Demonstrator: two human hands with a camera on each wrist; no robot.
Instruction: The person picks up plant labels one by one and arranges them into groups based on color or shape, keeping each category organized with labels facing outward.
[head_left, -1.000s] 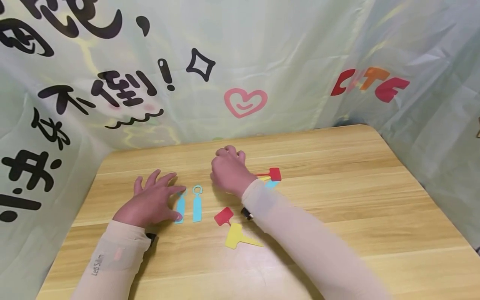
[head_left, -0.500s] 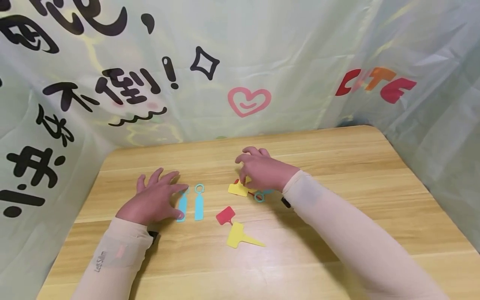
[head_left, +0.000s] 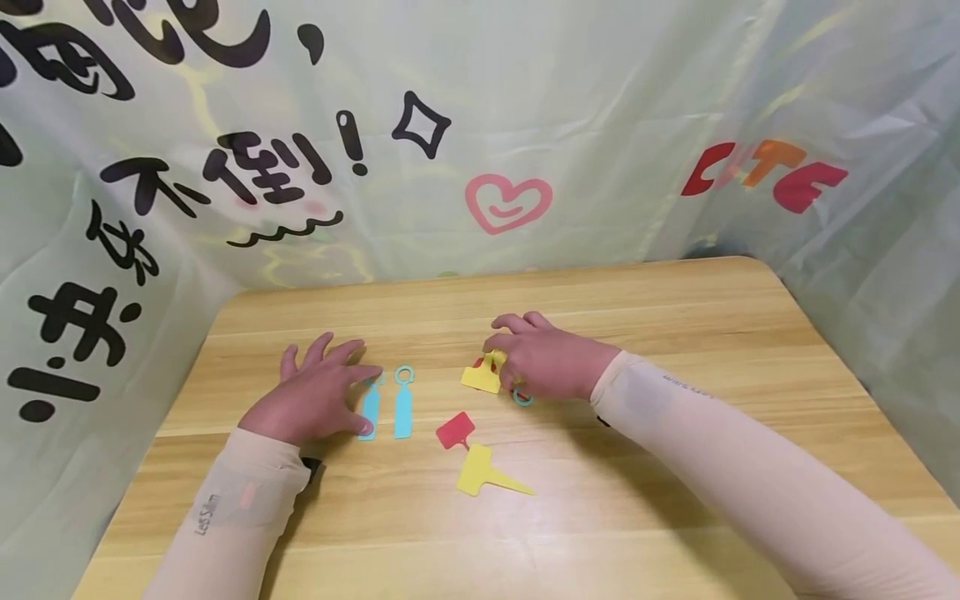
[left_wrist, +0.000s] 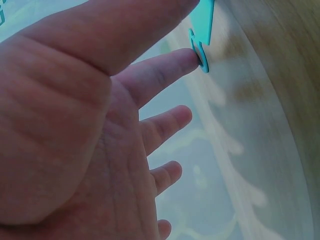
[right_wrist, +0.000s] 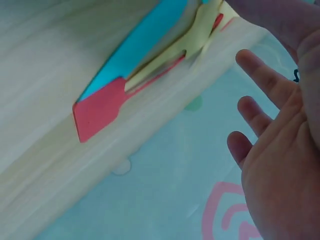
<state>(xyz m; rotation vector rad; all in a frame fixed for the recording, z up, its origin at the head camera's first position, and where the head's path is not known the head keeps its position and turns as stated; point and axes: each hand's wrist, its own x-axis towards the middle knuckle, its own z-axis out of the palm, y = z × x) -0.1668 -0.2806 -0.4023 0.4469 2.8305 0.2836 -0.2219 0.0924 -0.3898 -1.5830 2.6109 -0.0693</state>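
My left hand (head_left: pixel 311 396) lies spread over a light-blue plant tag (head_left: pixel 371 414). Its thumb is at the lower end and its index fingertip at the hooked ring, as the left wrist view also shows. Beside it a second blue tag (head_left: pixel 403 412) lies parallel, ring upward. My right hand (head_left: pixel 551 358) reaches into a small pile of tags, thumb and index finger low, other fingers raised. In that pile a yellow T-shaped tag (head_left: pixel 480 379), a red tag (right_wrist: pixel 100 110) and a blue tag (right_wrist: pixel 135 50) overlap. Whether the right fingertips pinch one I cannot tell.
A red tag (head_left: pixel 455 430) and a yellow T-shaped tag (head_left: pixel 475 471) touch at centre front, the yellow one's point facing right. Everything lies on a wooden table (head_left: pixel 712 333) backed by a pale printed curtain (head_left: pixel 600 100).
My right hand has moved from left of the pile rightward onto it, its curled fingers loosening. The pile's yellow tag has shifted slightly. My left hand stays on the blue tag.
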